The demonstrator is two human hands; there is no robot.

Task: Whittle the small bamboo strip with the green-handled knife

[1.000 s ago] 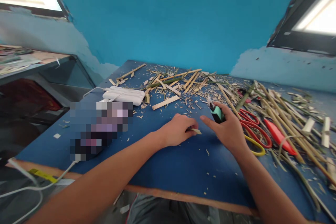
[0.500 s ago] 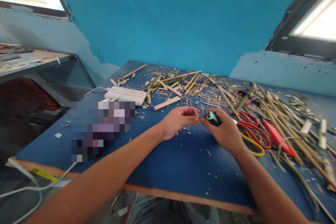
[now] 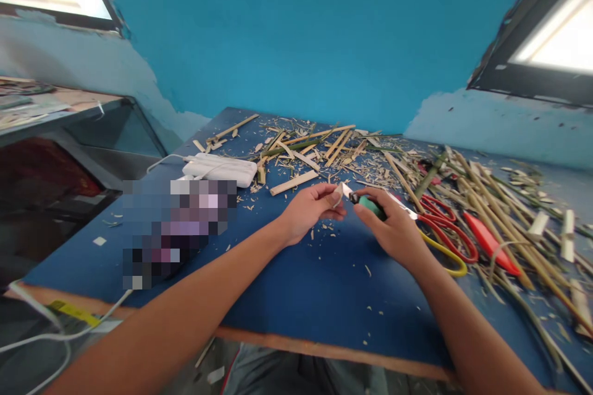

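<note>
Pinched between the thumb and fingers of my left hand [image 3: 311, 215] is a small pale piece of bamboo [image 3: 340, 195]. My right hand [image 3: 393, 225] is closed around the green handle of a cutter knife [image 3: 372, 207]. Its blade points left and meets the bamboo piece, or nearly so; I cannot tell whether it cuts in. Both hands are over the blue table [image 3: 306, 296], where small shavings [image 3: 328, 226] lie scattered. Just right of my right hand are red-handled scissors [image 3: 451, 237] and a yellow-handled pair [image 3: 447, 262].
A heap of bamboo strips and shavings [image 3: 319, 148] lies along the back. More bamboo sticks [image 3: 509, 222] and a red knife-like tool [image 3: 491, 244] cover the right side. To the left are a white power bank [image 3: 222, 170] with cables and a blurred-out object [image 3: 185, 228].
My right hand has turned the knife so its blade points left toward my left hand. The bamboo piece is raised and shows more clearly in my left fingers.
</note>
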